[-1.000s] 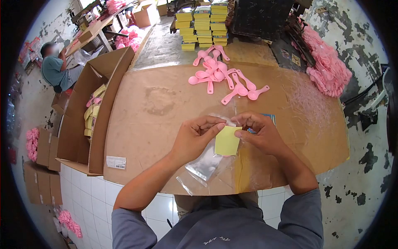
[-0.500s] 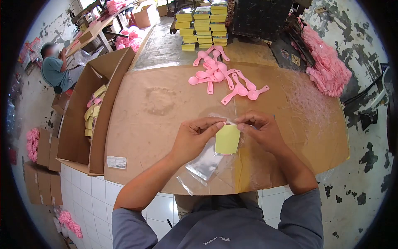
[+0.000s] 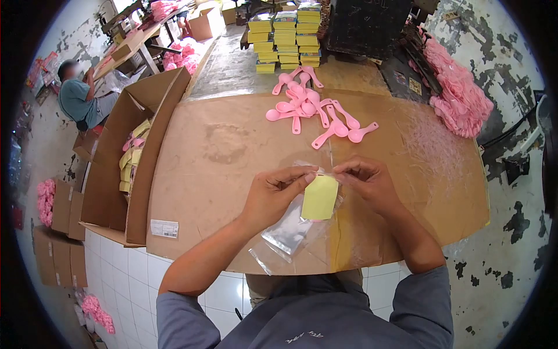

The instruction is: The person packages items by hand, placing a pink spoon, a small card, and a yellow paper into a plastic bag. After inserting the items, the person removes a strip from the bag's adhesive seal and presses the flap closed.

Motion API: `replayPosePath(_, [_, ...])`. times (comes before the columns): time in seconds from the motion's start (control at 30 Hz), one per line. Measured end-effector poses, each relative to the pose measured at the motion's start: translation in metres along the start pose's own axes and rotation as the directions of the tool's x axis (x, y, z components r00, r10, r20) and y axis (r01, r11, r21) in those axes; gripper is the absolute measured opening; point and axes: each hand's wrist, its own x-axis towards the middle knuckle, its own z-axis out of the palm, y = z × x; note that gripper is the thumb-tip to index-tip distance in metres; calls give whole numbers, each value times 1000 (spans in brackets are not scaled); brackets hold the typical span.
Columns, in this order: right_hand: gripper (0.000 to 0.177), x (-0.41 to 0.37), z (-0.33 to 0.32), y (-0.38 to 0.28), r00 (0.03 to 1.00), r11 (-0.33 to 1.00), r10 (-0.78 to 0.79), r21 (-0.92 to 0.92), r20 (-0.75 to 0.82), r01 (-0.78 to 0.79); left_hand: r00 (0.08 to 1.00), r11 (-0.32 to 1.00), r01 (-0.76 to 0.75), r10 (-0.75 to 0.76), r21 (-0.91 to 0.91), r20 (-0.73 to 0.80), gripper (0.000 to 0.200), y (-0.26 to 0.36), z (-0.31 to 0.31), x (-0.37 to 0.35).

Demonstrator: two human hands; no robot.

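My left hand (image 3: pixel 283 187) and my right hand (image 3: pixel 365 179) pinch the top edge of a small clear plastic bag (image 3: pixel 339 200), one at each side. Inside the bag, a yellow card (image 3: pixel 319 198) hangs between my hands, with a thin pink edge showing at its bottom. Below my left hand, a stack of clear plastic bags (image 3: pixel 286 231) lies on the cardboard-covered table (image 3: pixel 215 198). Beyond my hands is a loose pile of pink measuring spoons (image 3: pixel 302 99).
An open cardboard box (image 3: pixel 152 145) on the left holds yellow cards and pink pieces. Stacks of yellow cards (image 3: pixel 285 41) stand at the back. Pink items (image 3: pixel 459 87) are heaped at right, near plastic strands (image 3: pixel 433 136). A co-worker (image 3: pixel 81 96) sits far left.
The yellow card sits slightly lower, and a pink edge now shows beneath it. Both hands keep their pinch at the bag's top with hardly any movement.
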Motion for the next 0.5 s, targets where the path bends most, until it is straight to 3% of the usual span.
replayPosePath(0.37, [14,0,-5,4,997,995,81,-56,6,-81,997,994,-75,74,78,17,23,-10,-5,1])
replayPosePath(0.4, [15,0,-6,5,995,993,98,-71,7,-97,997,997,-81,81,-3,9,22,-12,-3,1])
replayPosePath(0.5, [14,1,-3,2,995,995,103,-13,-12,-103,999,997,5,-9,81,50,22,-9,-7,-2])
